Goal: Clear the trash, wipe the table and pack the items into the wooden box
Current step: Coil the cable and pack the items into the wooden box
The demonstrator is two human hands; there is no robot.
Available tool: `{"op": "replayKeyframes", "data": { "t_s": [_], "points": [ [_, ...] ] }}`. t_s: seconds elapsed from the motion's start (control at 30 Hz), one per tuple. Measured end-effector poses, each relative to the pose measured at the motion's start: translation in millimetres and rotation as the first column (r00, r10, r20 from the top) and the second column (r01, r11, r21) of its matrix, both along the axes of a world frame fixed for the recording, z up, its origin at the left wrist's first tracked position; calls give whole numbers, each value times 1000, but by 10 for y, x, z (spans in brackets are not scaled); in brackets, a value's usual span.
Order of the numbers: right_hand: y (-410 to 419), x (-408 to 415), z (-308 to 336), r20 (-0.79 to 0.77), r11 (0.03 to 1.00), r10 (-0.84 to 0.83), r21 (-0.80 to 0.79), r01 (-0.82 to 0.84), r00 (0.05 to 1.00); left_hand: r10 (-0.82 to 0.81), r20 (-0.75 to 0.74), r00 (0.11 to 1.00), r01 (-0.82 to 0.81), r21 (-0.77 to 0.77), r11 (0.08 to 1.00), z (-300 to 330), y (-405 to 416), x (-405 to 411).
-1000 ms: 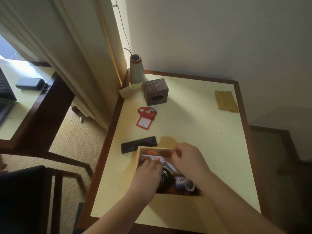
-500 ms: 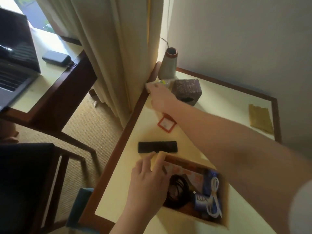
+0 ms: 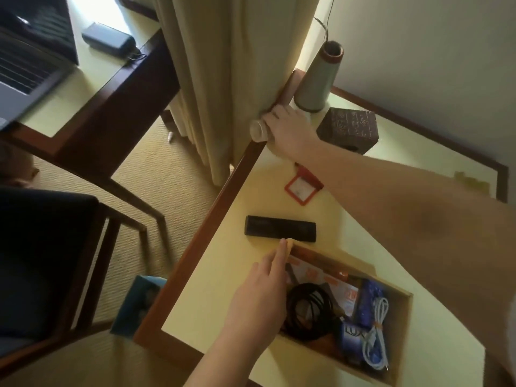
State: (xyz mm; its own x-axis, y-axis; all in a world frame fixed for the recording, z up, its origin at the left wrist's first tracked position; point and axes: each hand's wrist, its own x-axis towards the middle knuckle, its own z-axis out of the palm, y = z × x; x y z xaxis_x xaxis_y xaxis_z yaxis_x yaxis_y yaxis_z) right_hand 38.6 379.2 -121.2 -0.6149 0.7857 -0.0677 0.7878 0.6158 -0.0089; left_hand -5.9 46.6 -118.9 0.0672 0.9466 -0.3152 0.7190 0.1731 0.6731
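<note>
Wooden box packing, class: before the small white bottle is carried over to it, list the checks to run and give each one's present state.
1. Right hand wrapped round the small white bottle: ok.
2. Bottle lifted off the table: cannot tell.
3. Left hand steadying the wooden box, fingers straight on its rim: ok.
4. Free space in the box: not ok, cables and packets fill it.
5. Black remote and red tag packed: not ok.

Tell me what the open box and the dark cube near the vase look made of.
Open box: pale, unpainted wood by its matte tan walls. Dark cube: probably dark wood or lacquer, faintly glossy, its top covered in light script-like marks; too blurred to be sure.
</note>
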Motion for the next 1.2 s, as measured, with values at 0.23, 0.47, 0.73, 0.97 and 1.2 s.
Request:
{"op": "replayKeyframes", "data": {
  "t_s": [0.23,0.47,0.73,0.97,1.2],
  "points": [
    [-1851,649,1272,-715,910,-401,-380,162,573,30,-29,999,-28,68,997,49,-50,5],
    [-3054,1591,948,-514,952,-302,-201,230,803,43,-83,996,-37,71,997,125,-56,29],
    [-3220,1512,323,-231,960,-259,46,277,938,57,-24,998,-57,21,998,113,-88,-16],
    [-3197,1679,268,-214,982,-189,-42,184,958,48,-16,999,-47,53,998,111,-84,-34],
    [-2461,1506,618,-337,946,-322,-160,284,885,52,-16,999,-51,62,997,93,-67,-40]
  ]
}}
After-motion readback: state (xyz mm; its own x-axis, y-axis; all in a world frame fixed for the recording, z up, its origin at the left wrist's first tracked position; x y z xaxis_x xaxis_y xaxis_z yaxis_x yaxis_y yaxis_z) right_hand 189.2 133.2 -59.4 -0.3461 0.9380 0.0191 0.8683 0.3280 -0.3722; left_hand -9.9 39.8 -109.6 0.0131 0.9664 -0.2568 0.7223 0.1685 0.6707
